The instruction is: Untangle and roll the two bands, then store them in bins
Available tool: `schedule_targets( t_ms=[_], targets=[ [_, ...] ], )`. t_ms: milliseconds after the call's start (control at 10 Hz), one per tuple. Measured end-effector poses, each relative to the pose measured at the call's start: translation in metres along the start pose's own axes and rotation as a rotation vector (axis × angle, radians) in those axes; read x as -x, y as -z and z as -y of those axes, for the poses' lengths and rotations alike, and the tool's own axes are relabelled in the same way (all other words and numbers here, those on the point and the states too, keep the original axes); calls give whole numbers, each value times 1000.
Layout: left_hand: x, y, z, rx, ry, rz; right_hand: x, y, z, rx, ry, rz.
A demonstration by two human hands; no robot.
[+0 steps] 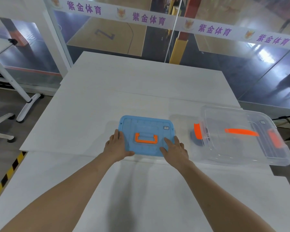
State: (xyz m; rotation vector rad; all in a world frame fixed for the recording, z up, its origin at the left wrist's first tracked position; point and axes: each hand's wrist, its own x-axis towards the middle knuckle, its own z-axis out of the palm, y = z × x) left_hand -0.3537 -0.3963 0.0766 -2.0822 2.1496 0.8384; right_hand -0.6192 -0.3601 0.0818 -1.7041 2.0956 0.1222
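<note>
A blue bin lid (146,124) with an orange handle (146,138) lies flat at the table's middle. My left hand (116,144) rests on its front left corner, fingers along the left edge and thumb along the front edge. My right hand (173,149) presses flat on the lid's front right part with straight, spread fingers. To the right stands a clear bin (241,148) with a clear lid, orange latches and an orange handle (240,131). A dark grey shape (197,141) shows through its left wall; I cannot tell what it is. No band lies in the open.
The white table (124,91) runs back to a glass wall (107,36). Its right edge is just past the clear bin. On the left, the legs of another table (26,104) stand beside yellow-black floor tape (8,173).
</note>
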Motion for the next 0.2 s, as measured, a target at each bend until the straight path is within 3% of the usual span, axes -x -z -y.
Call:
schedule_targets(
  t_ms=[200],
  targets=[
    [22,21,-6,8,25,82,24,23,7,96,52,-33]
  ],
)
